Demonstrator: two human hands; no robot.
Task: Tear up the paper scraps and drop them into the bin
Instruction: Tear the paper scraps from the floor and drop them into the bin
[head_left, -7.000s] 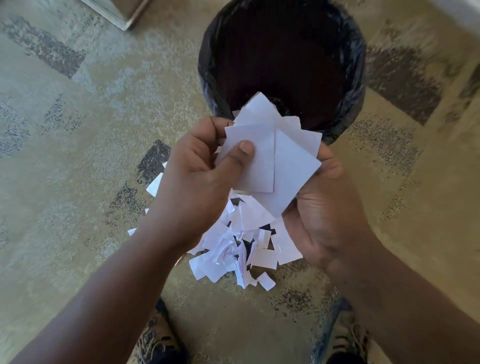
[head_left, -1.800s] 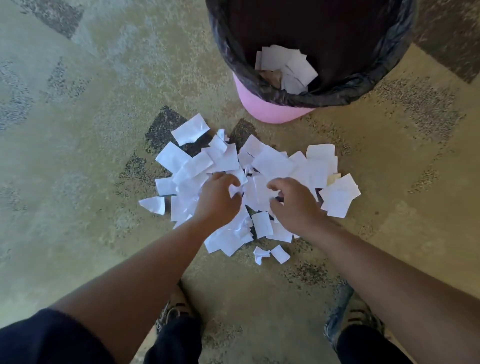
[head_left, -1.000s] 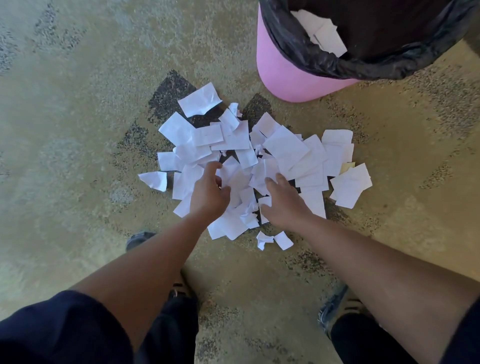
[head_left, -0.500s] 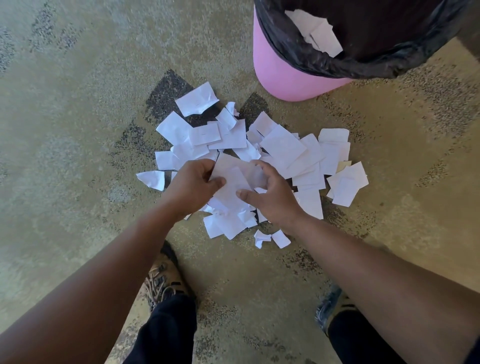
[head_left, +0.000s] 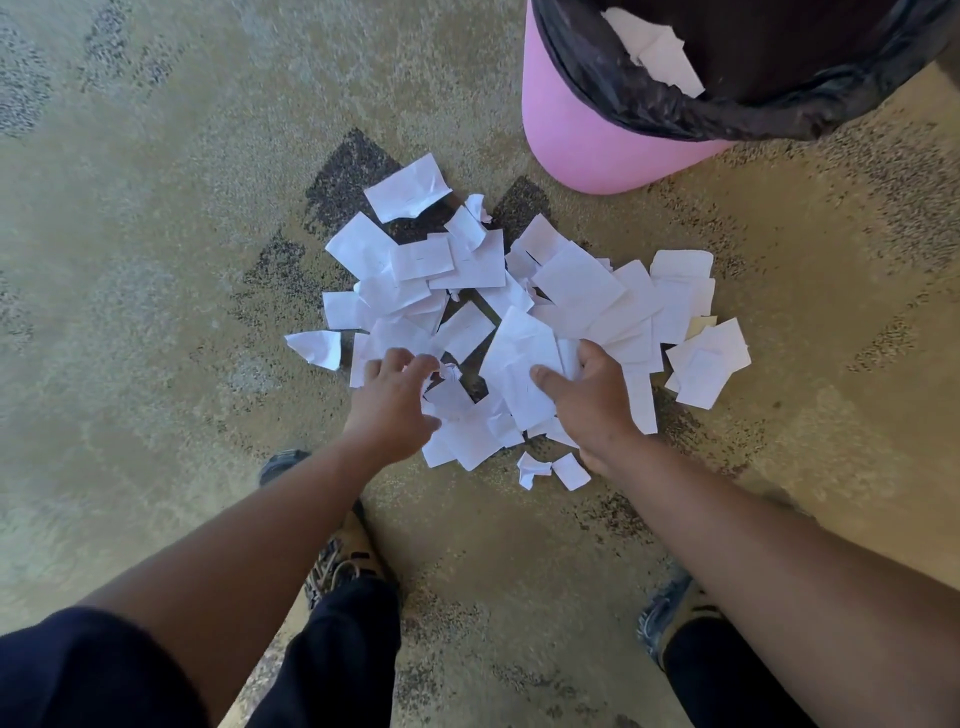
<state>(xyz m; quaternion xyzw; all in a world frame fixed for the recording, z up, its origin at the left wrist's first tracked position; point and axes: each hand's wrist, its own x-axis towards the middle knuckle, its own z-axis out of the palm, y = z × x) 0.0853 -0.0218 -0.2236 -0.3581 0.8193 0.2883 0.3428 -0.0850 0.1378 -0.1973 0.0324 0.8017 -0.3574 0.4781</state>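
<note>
A heap of white paper scraps (head_left: 467, 265) lies on the carpet in front of me. My right hand (head_left: 592, 400) grips a larger white scrap (head_left: 519, 353) low over the heap, thumb on top and fingers curled behind it. My left hand (head_left: 395, 400) reaches onto the left side of the heap, its loosely bent fingers touching the scraps and holding nothing. The pink bin (head_left: 582, 135) with a black liner stands at the upper right, beyond the heap. A few white pieces (head_left: 660, 52) lie inside it.
Patterned beige and dark carpet (head_left: 156, 260) surrounds the heap. My two shoes (head_left: 337, 561) stand below the hands, one under each forearm. Two small loose scraps (head_left: 550, 470) lie at the near edge of the heap.
Half a second ago both hands held one scrap together. My left hand has let go and moved left onto the heap, while the right hand keeps the scrap.
</note>
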